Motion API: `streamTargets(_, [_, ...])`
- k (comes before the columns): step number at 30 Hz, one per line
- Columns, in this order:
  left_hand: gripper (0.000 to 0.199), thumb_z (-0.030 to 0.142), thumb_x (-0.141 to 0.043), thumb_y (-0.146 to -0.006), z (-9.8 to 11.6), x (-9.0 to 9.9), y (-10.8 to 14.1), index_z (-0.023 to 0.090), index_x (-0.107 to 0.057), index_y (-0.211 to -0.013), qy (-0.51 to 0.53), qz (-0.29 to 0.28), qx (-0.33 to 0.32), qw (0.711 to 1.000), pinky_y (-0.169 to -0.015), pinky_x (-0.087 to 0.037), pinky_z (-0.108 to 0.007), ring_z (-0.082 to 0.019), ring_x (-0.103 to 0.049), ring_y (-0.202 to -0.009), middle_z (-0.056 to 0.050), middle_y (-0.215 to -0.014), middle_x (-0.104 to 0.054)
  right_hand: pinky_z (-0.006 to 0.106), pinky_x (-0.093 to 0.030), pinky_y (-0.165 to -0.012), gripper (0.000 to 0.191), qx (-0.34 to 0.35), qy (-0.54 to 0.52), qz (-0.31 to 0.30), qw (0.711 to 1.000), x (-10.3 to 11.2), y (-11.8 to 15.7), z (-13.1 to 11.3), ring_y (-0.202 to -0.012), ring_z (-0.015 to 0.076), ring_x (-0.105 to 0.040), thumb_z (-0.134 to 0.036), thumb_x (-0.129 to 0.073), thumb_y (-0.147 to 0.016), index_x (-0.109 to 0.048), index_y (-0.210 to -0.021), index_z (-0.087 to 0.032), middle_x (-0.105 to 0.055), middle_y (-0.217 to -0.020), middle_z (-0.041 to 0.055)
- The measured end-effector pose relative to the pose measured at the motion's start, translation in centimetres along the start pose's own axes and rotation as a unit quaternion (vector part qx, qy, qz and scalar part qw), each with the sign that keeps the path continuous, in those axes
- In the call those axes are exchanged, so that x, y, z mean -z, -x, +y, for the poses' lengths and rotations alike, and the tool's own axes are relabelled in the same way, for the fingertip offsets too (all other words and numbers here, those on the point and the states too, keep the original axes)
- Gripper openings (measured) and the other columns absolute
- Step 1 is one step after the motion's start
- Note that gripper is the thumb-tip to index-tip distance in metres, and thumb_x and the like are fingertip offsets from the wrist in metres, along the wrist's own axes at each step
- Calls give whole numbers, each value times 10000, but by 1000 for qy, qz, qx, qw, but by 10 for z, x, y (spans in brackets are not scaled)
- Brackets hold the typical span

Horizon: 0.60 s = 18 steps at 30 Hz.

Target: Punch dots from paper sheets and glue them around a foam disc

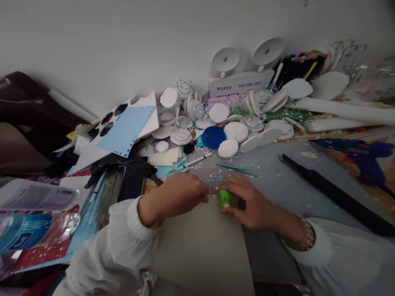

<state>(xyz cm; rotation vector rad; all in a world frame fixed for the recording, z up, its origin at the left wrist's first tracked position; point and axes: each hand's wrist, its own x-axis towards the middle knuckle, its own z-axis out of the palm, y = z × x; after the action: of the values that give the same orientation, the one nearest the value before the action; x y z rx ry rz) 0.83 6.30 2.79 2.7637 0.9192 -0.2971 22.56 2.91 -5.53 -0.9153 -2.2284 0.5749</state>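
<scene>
Pale card (203, 246) — left hand (184, 190) curled, right hand (253, 205) around green tool (225, 198)

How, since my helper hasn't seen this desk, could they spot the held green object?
Find the beige sheet before the person. At its far edge, the right hand holds the green object: small, chunky, bright lime against the plain sheet.

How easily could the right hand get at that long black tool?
Probably yes: nothing visible stands between the right hand and the long black tool. The hand holds a small green object, though, which may need releasing first.
</scene>
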Motion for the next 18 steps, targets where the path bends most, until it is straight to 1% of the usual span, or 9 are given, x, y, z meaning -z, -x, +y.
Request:
streamTargets(2, [96,226,-602,-864,-1,-1,0,211,-679,-808,7,8,0,1000,-585,-431,-252,-192,-653,-690,-15,-705,-669,464,-436,-812,197,7,7,0,1000,1,-2,-1,-897,292,-566,-361,-628,-807,-591,-918,-202,-632,-872,102])
streamTargets(4, [75,264,-623,-853,2,-3,-1,211,-673,-875,26,27,-7,999,-623,-447,-269,-203,-654,-736,-22,-755,-676,466,-431,-803,159,15,9,6,1000,1,-3,-3,-862,284,-558,-315,-626,-798,-578,-893,-197,-618,-832,94])
streamTargets(6, [263,396,-664,-812,9,-5,-4,185,-646,-968,45,53,-25,997,-692,-472,-306,-228,-648,-811,-50,-848,-681,478,-424,-811,161,20,7,8,1000,1,-5,-5,-850,282,-550,-279,-629,-780,-569,-898,-188,-610,-828,95])
streamTargets(8, [440,520,-674,-763,18,-9,-10,134,-624,-970,47,68,-37,996,-742,-485,-346,-256,-640,-842,-90,-896,-677,484,-422,-807,153,25,8,9,1000,0,-5,-6,-830,280,-542,-244,-613,-761,-563,-895,-190,-601,-815,92])
streamTargets(9, [452,534,-664,-766,22,-12,-13,118,-621,-937,41,70,-33,996,-748,-488,-356,-263,-641,-836,-101,-888,-676,487,-422,-806,144,26,10,10,1000,-1,-5,-6,-819,277,-540,-222,-595,-753,-561,-890,-195,-597,-806,87])
streamTargets(11, [406,506,-637,-803,28,-18,-19,111,-616,-899,39,72,-21,996,-743,-493,-357,-264,-647,-820,-102,-864,-678,494,-420,-827,147,25,15,13,999,-3,-4,-6,-799,268,-540,-176,-561,-732,-559,-876,-204,-586,-786,75])
streamTargets(15, [385,491,-603,-838,28,-28,-24,121,-595,-946,78,76,-8,994,-732,-499,-351,-269,-658,-855,-101,-916,-689,514,-372,-946,168,21,20,21,999,-6,-3,0,-818,260,-554,-125,-554,-701,-573,-852,-197,-581,-775,68])
streamTargets(16, [390,496,-590,-849,26,-29,-23,123,-591,-962,84,72,2,994,-722,-500,-352,-274,-662,-863,-104,-931,-693,512,-374,-941,154,15,21,20,999,-5,-3,1,-825,262,-555,-131,-565,-704,-575,-844,-194,-583,-777,70])
streamTargets(18, [434,521,-563,-863,23,-26,-19,127,-581,-1043,91,60,28,994,-696,-499,-349,-282,-672,-871,-110,-955,-701,490,-403,-878,117,-11,16,21,1000,-3,-4,3,-837,266,-552,-179,-602,-728,-579,-842,-192,-598,-802,79])
